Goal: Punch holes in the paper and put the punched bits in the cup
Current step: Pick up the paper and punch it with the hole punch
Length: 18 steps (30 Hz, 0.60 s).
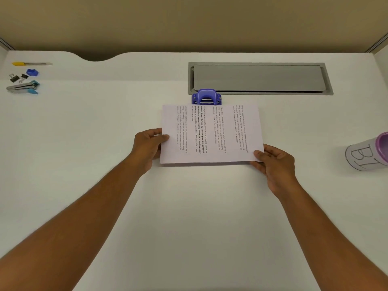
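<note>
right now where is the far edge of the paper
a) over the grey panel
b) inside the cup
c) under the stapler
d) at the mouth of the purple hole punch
d: the paper, held at its sides by the left hand and right hand, has its far edge at the mouth of the hole punch.

A smooth white desk meets a plain beige partition wall; a grey metal cable hatch sits far right.
</note>
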### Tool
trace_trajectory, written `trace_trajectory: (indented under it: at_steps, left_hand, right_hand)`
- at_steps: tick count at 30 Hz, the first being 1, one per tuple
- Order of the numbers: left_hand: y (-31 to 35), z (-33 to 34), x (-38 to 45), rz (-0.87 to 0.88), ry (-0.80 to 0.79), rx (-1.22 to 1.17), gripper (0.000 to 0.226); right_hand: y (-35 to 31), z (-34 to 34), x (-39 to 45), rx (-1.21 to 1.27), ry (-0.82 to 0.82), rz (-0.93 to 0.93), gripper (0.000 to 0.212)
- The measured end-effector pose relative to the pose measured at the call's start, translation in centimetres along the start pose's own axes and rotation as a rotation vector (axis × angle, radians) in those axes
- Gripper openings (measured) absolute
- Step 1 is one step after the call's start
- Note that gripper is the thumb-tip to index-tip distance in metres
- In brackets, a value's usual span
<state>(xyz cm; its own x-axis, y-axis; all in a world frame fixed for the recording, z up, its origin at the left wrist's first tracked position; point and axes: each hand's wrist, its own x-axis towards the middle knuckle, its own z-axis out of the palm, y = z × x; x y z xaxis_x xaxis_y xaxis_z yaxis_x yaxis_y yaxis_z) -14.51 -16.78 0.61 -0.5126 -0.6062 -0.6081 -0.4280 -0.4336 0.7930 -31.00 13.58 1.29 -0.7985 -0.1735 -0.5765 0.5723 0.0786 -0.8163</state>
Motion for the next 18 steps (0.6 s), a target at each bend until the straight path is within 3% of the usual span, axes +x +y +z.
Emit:
trace_trajectory:
  at_steps: [4, 11, 18]
  left_hand:
    - [-0.10, 0.00, -0.08, -0.017, 0.022, -0.027, 0.009]
    - [-0.26, -0.11, -0.17, -0.010, 0.014, -0.021, 0.017]
    - [0.16, 0.16, 0.44, 0.014, 0.027, -0.024, 0.011]
  right_hand:
    - [0.10, -0.35, -0.15, -0.004, 0.004, -0.004, 0.033]
    - [0.49, -0.83, -0.71, 0.022, -0.019, -0.006, 0.028]
    - [0.47, -0.36, -0.12, 0.056, -0.021, -0.008, 0.031]
